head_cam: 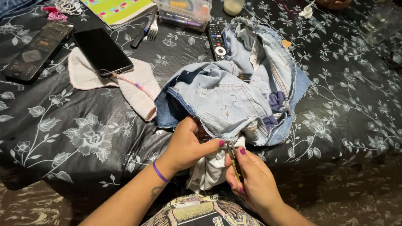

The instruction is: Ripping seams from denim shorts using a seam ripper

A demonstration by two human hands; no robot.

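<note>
Floral black tablecloth (63,138): left hand (188,144) pinches denim garment (234,100); right hand (255,180) grips small tool (234,161).

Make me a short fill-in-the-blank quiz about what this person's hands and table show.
1. The left hand pinches the edge of a light blue ____ garment.
2. The right hand holds a small metal tool against the ____ lining.
3. The left wrist wears a ____ band.
4. The black phone lies on a ____ cloth.

Missing words: denim; white; purple; pink
</note>
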